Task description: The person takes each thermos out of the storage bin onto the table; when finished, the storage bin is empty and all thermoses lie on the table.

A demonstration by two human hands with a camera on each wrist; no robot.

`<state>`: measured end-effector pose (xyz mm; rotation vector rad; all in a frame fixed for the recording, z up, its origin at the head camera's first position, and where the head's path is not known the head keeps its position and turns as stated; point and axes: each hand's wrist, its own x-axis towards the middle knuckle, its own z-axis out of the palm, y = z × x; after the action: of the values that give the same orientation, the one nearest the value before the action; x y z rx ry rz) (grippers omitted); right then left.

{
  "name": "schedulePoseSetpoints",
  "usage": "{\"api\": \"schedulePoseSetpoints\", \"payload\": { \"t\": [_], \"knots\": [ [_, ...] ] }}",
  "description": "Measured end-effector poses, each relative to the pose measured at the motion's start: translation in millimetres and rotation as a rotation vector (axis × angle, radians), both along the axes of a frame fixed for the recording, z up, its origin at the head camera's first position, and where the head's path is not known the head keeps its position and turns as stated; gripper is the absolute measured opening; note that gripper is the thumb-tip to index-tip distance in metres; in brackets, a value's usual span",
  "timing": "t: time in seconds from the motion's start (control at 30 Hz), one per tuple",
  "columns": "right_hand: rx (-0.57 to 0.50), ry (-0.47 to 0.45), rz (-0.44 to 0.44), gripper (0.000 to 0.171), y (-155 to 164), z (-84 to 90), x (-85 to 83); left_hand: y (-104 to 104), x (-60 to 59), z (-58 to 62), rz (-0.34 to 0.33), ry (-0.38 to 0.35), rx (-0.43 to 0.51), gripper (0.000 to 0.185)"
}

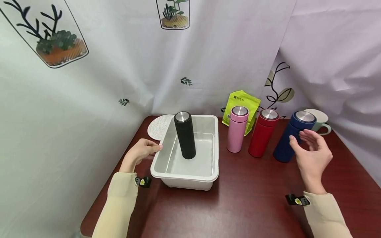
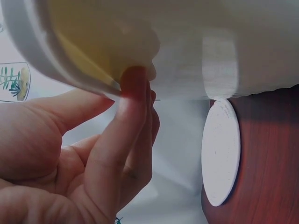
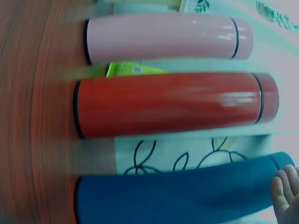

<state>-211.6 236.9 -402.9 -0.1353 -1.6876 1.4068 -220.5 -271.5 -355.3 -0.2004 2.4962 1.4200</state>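
Observation:
My left hand pinches the left rim of a white plastic basin; the left wrist view has the thumb and fingers meeting at its edge. Inside the basin a black thermos stands upright. My right hand is beside a blue thermos, fingers loosely curved and apart from the thumb. In the right wrist view its fingertips overlap the upper end of the blue thermos; whether they touch it I cannot tell. A red thermos and a pink thermos stand to its left.
Behind the pink thermos leans a lime-green pouch. A pale green mug stands behind the blue thermos. A round white woven mat lies behind the basin's left side on the dark red table. White printed cloth hangs around.

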Motion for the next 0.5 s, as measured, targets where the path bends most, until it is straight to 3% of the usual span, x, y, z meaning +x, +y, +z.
{"api": "schedulePoseSetpoints", "payload": {
  "t": [0.5],
  "knots": [
    [0.014, -0.004, 0.121, 0.042, -47, -5.5, -7.2, 0, -1.3, 3.1, -0.003, -0.016, 0.009, 0.035]
  ]
}}
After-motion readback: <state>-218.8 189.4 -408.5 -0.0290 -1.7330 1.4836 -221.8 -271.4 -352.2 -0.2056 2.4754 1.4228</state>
